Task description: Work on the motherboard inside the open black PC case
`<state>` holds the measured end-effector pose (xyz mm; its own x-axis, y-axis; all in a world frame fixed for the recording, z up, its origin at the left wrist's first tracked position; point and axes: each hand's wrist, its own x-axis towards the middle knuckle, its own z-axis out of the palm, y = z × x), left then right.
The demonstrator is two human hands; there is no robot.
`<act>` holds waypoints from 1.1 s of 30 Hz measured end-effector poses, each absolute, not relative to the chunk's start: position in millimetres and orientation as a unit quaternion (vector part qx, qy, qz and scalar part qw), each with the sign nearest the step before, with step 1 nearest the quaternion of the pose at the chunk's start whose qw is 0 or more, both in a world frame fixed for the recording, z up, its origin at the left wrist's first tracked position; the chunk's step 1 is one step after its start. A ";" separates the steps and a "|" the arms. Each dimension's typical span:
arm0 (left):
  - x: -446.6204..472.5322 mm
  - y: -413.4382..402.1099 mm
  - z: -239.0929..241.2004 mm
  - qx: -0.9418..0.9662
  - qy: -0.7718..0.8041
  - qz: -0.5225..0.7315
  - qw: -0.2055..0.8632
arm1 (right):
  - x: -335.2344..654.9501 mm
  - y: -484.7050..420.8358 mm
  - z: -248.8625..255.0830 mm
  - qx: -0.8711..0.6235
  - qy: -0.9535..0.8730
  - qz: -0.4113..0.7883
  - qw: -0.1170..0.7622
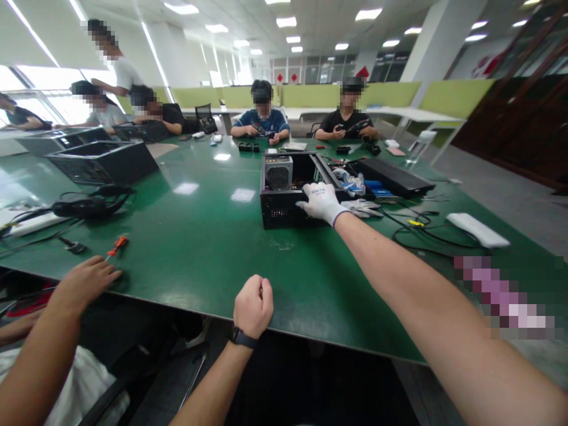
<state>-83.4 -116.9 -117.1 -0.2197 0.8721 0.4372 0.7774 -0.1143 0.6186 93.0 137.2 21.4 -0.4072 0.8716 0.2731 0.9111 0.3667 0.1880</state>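
Observation:
A black computer case (284, 211) lies open-topped on the green table, with a grey power supply (278, 173) inside at its left. My right hand (322, 201), in a white glove, grips the near edge of the case, thumb against the outer wall and fingers over the rim. My left hand (254, 305), bare and with a dark watch at the wrist, is closed in a fist at the table's front edge. Something small may be inside that fist; I cannot make it out. Beside my right wrist lies a loose work glove (361, 207).
At left, another person's hand (91, 277) rests near an orange screwdriver (118, 245). Black cables (412, 228) and a white box-like object (478, 229) lie right. A black panel (394, 176) is behind them. Another case (104, 161) stands far left; people sit across the table (199, 236).

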 end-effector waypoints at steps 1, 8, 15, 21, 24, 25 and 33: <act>-83.5 -116.7 -116.9 0.621 0.664 0.412 0.058 | 93.2 131.8 20.9 -0.541 -0.824 -0.155 0.065; -83.7 -116.0 -115.7 0.615 0.665 0.421 0.054 | 97.8 84.1 20.6 -0.543 -0.824 -0.149 0.065; -87.6 -123.3 -98.7 0.581 0.639 0.500 0.069 | 114.3 19.9 22.7 -0.533 -0.832 -0.138 0.072; -90.8 -131.8 -11.4 0.578 0.586 0.567 0.032 | 130.0 -37.0 20.3 -0.522 -0.838 -0.135 0.082; -82.6 -126.8 39.0 0.601 0.570 0.559 0.043 | 136.0 -63.2 19.7 -0.518 -0.839 -0.137 0.091; -78.2 -123.0 52.6 0.617 0.560 0.550 0.055 | 137.9 -71.7 19.6 -0.516 -0.840 -0.138 0.095; -30.6 -70.8 81.5 0.742 0.581 0.296 0.156 | 153.1 -135.5 17.3 -0.504 -0.845 -0.134 0.116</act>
<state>-30.6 -70.8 81.5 0.1500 0.9543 0.2584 0.7688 -0.2769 0.5764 153.1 -135.5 17.3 -0.4644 0.8215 0.3310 0.8836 0.4553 0.1097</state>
